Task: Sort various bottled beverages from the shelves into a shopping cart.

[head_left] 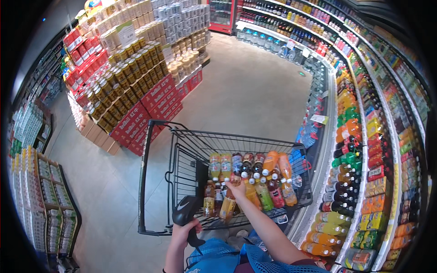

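Observation:
My left hand (186, 231) is wrapped around the grip of a black handheld barcode scanner (185, 210), held beside the near side of a black wire shopping cart (157, 123). My right hand (236, 190) reaches over the cart's near rim and grips the upper part of an amber drink bottle (227, 208) with a yellowish label. The bottle leans among several other drinks in the cart. Next to it stand another amber bottle (209, 200), a green bottle (263, 194) and a pink-red bottle (275, 193). Orange soda bottles (270, 161) lie behind them.
Along the right runs a long curved shelf (359, 150) full of drinks, with water packs (310, 120) on the floor before it. A large stack of gold cans (120, 77) on red cartons (154, 107) rises at the far left. Another carton stack (54, 200) stands nearer left.

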A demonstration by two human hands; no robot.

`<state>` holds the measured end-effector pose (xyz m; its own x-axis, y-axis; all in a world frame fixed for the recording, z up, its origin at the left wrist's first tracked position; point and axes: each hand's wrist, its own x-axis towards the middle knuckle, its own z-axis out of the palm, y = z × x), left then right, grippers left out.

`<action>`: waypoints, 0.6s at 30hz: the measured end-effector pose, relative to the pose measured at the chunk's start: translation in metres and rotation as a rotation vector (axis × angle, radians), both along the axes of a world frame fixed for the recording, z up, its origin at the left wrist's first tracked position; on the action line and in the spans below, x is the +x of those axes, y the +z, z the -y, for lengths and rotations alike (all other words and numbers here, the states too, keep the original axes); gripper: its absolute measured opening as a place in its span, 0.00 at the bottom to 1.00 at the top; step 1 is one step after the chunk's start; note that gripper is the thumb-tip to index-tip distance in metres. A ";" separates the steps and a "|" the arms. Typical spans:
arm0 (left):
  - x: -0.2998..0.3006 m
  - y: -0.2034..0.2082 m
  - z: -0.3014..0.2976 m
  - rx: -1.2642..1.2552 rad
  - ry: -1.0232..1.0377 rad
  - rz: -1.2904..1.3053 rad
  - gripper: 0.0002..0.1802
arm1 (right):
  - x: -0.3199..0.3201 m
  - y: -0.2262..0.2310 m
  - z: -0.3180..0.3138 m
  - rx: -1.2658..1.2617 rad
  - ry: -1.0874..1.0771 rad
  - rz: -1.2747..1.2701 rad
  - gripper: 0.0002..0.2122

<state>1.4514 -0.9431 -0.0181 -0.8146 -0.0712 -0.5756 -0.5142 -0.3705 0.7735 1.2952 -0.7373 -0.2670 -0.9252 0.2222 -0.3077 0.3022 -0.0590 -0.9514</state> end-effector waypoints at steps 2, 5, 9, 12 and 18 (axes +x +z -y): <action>0.015 -0.007 0.017 -0.060 0.053 0.030 0.07 | 0.005 -0.015 0.036 0.383 0.145 0.166 0.32; 0.030 -0.009 0.027 -0.063 0.135 0.083 0.06 | 0.005 -0.036 0.066 0.429 0.215 0.099 0.35; 0.030 -0.014 0.028 -0.051 0.161 0.142 0.07 | 0.009 -0.093 0.059 0.727 0.243 0.246 0.36; 0.025 -0.012 0.032 -0.065 0.161 0.136 0.07 | 0.010 -0.090 0.064 0.838 0.451 0.263 0.36; -0.014 -0.031 0.010 -0.053 -0.081 0.064 0.05 | 0.021 -0.076 -0.002 0.514 0.583 0.148 0.32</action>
<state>1.4374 -0.9535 -0.0487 -0.7805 -0.0383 -0.6240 -0.5898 -0.2855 0.7553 1.3164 -0.7357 -0.3434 -0.8935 -0.1386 -0.4272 0.2747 0.5839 -0.7639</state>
